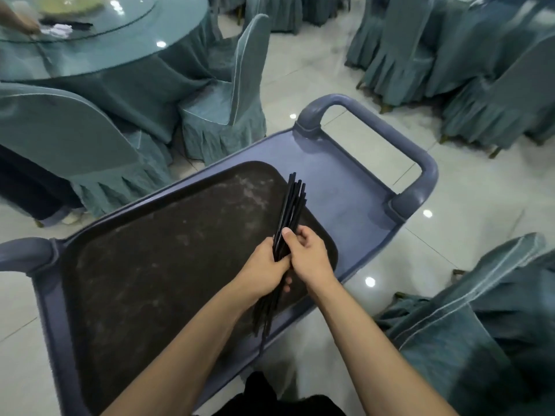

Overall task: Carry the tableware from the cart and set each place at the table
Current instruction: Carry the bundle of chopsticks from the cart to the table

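A bundle of several black chopsticks (290,205) is held over the right end of a dark brown tray (168,265) that lies on the blue-grey cart (345,181). My left hand (264,271) grips the bundle around its middle. My right hand (309,253) holds the same bundle from the right, thumb on top. The chopstick tips fan out above the hands and the other ends stick out below, toward the cart's near edge. The round table (114,55) with a teal cloth and glass top stands at the upper left.
Teal-covered chairs stand by the table: one (237,94) near the cart's far corner, another (75,145) at left. More covered chairs (450,55) fill the upper right, and one (486,325) sits at lower right. Another person's hand (18,22) reaches over the table. Glossy tile floor surrounds the cart.
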`<move>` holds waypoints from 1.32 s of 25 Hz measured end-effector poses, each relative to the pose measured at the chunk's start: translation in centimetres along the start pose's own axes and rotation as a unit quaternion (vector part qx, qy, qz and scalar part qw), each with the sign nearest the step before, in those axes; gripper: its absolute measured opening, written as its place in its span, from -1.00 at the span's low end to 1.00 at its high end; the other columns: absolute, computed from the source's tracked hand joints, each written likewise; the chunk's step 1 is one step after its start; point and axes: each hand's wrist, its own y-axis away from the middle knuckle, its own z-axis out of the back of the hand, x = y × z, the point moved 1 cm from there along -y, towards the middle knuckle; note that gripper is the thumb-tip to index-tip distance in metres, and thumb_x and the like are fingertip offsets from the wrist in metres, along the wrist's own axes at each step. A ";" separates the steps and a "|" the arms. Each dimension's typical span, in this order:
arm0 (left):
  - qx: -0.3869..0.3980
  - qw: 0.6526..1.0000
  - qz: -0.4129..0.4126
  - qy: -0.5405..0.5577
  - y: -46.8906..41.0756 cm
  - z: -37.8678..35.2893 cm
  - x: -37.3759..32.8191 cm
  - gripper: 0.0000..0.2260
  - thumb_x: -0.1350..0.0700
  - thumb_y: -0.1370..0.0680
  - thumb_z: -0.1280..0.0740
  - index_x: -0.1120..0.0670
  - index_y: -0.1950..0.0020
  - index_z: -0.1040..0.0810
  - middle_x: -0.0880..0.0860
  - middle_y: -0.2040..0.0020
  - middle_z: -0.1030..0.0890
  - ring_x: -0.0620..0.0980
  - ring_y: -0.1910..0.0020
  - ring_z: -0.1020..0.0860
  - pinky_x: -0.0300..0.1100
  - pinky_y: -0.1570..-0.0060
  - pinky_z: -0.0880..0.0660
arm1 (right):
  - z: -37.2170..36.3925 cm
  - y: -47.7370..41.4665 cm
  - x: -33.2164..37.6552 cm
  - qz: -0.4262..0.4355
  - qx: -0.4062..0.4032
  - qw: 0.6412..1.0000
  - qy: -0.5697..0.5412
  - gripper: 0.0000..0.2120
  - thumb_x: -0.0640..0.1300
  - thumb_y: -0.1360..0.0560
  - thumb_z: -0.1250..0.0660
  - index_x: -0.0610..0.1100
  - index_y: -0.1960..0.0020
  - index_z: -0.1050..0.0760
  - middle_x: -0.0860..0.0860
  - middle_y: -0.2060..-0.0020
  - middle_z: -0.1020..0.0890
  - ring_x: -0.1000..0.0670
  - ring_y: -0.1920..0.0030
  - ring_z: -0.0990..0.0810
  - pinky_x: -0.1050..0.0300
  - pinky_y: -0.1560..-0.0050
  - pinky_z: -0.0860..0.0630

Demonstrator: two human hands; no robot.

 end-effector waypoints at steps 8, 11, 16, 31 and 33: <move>0.073 0.995 -0.050 -0.048 0.2 -11.0 -3.3 -0.92 0.24 -0.63 -0.26 0.08 0.01 -0.47 0.16 0.37 -0.55 0.05 0.45 -0.53 -0.06 0.40 -0.53 | 11.4 3.2 -1.0 0.040 -0.112 0.990 -0.073 -0.80 -0.05 -0.65 -0.29 -0.20 -0.07 -0.50 -0.28 0.18 -0.65 -0.42 0.42 -0.55 -0.23 0.45 -0.56; 0.116 0.989 -0.066 -0.058 0.5 -15.4 -4.4 -0.93 0.24 -0.64 -0.26 0.11 0.02 -0.46 0.14 0.37 -0.55 0.01 0.46 -0.53 -0.13 0.42 -0.52 | 16.0 4.8 -1.5 0.045 -0.151 0.983 -0.096 -0.82 -0.03 -0.65 -0.30 -0.14 -0.10 -0.50 -0.30 0.15 -0.63 -0.30 0.51 -0.51 -0.17 0.49 -0.53; 0.179 0.976 -0.088 -0.088 1.8 -23.0 -5.8 -0.96 0.22 -0.64 -0.29 0.14 0.00 -0.45 0.04 0.37 -0.56 -0.01 0.49 -0.53 -0.15 0.44 -0.49 | 23.6 8.5 -2.5 0.076 -0.243 0.961 -0.108 -0.91 -0.06 -0.63 -0.33 -0.01 -0.12 -0.54 -0.34 0.08 -0.63 -0.23 0.34 -0.59 -0.09 0.36 -0.56; 0.374 0.902 -0.112 -0.182 7.5 -41.6 -5.9 -0.94 0.25 -0.63 -0.30 0.19 -0.02 -0.42 0.05 0.41 -0.53 -0.04 0.53 -0.50 -0.18 0.50 -0.47 | 39.8 20.2 -10.0 0.075 -0.441 0.869 -0.210 -0.76 -0.21 -0.58 -0.41 0.08 0.12 -0.44 0.09 0.46 -0.50 0.25 0.50 -0.48 0.39 0.37 -0.45; 0.394 0.893 -0.113 -0.184 8.2 -43.7 -5.9 -0.89 0.27 -0.62 -0.30 0.17 0.05 -0.39 0.04 0.42 -0.52 -0.06 0.58 -0.47 -0.21 0.54 -0.41 | 41.2 21.1 -11.4 0.066 -0.475 0.852 -0.210 -0.86 -0.17 -0.57 -0.42 0.02 0.08 -0.50 0.16 0.52 -0.51 0.20 0.48 -0.49 0.27 0.36 -0.47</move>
